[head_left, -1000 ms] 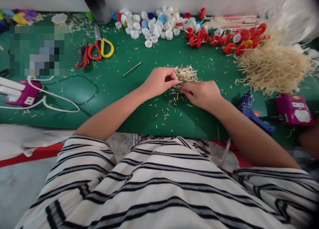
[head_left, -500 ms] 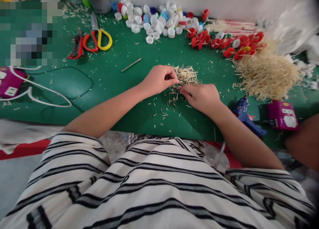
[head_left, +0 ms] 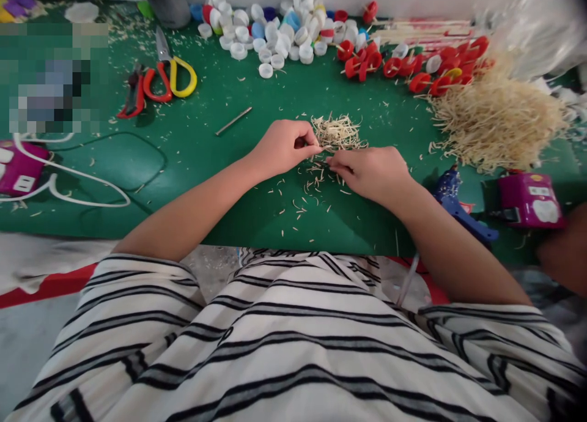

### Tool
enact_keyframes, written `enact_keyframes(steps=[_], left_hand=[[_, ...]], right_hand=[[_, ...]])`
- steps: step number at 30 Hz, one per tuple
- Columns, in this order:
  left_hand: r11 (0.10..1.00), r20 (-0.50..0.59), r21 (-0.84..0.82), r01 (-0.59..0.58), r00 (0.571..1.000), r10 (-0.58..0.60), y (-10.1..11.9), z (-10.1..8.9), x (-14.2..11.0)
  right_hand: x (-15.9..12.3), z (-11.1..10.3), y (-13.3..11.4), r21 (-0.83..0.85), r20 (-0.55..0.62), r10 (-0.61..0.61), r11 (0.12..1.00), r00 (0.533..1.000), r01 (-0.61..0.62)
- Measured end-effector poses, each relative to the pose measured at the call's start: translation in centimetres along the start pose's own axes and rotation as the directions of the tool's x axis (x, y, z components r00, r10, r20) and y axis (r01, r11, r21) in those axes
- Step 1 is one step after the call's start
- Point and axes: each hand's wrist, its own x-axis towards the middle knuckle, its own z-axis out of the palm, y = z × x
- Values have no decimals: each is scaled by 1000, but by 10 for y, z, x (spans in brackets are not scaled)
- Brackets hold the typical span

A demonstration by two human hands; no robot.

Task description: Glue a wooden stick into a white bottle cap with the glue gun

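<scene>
Pale shavings are lying in one small heap on the green table, just beyond two hands, uncountably many. Left hand and right hand are facing each other, thumbs and fingers curling inward; whether the fingertips are gripping a strand, I cannot tell. One larger strand heap is sitting farther right, near one blue glue gun. One metal rod, one pair of scissors and one red-handled pliers are resting leftward.

Left fingers and right fingers nearly meet beside pale shavings.
</scene>
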Motion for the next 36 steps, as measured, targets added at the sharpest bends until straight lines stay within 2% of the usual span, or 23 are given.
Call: enact_keyframes(steps=[6, 13, 16, 23, 36], left_hand=[[999, 17, -14, 31, 999, -30, 3, -2, 3], [1000, 8, -3, -15, 1000, 15, -4, -2, 4], [1000, 10, 15, -21, 1000, 21, -7, -2, 5], [1000, 24, 6, 25, 999, -25, -8, -1, 8], [1000, 20, 3, 24, 1000, -24, -6, -1, 5]], right_hand=[[-4, -1, 9, -7, -35, 28, 1000, 999, -28], [1, 2, 1, 78, -145, -2, 997, 989, 14], [4, 5, -2, 44, -169, -27, 998, 985, 35], [9, 8, -2, -9, -135, -41, 999, 990, 40], [1, 10, -1, -64, -81, -61, 996, 995, 56]])
